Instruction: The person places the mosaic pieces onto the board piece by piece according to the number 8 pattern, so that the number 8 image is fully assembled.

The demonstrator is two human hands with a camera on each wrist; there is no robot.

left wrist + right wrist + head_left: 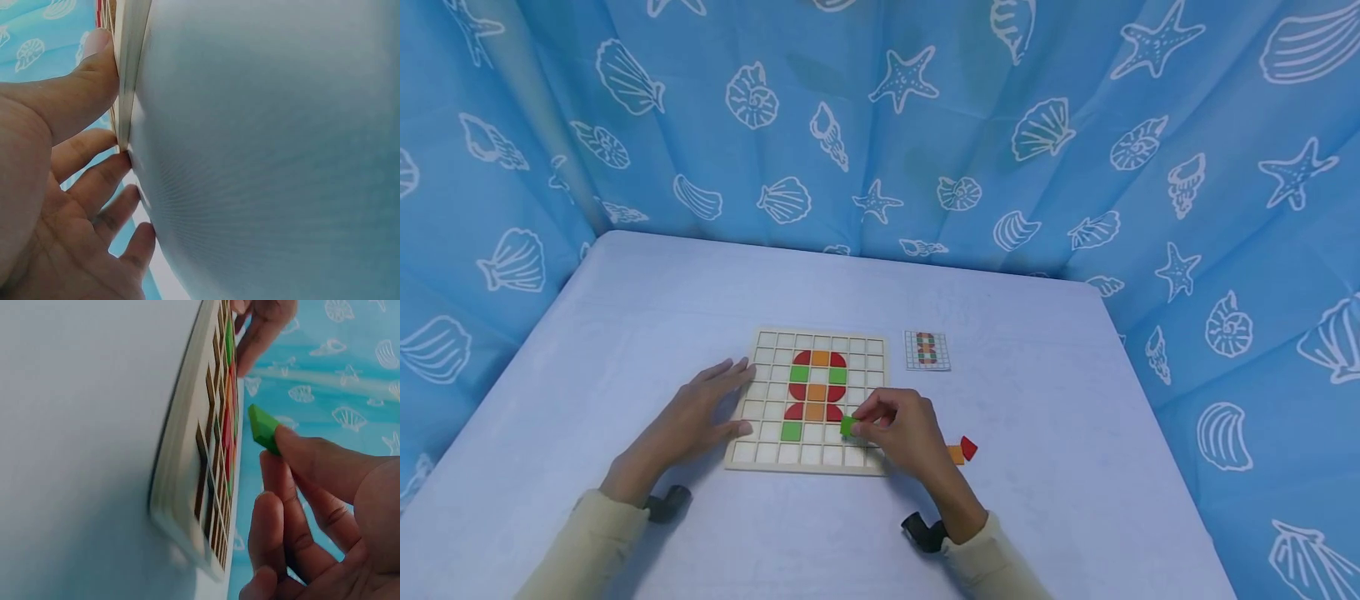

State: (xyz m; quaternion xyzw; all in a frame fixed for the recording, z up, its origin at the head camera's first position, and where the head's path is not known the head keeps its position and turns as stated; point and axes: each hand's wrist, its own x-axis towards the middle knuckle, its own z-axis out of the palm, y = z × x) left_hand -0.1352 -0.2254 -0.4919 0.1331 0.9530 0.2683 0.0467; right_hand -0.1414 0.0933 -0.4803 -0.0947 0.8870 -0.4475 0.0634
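Observation:
A light wooden grid board (805, 468) lies on the table, with red rounded-corner tiles, orange square tiles and green square tiles in its middle cells. Between thumb and fingers my right hand (906, 427) pinches a green square tile (847, 426) over the lower right part of the grid. In the right wrist view this tile (264, 429) is held up off the board. My left hand (703, 412) rests at the board's left edge, fingers spread; its thumb (94, 69) lies against the frame in the left wrist view.
A small pattern card (927, 350) showing a red, orange and green figure lies behind the board's right side. Right of my right hand lie a loose orange tile (956, 455) and a red tile (969, 448). A blue seashell-print curtain (820, 192) hangs around the white table (1045, 400).

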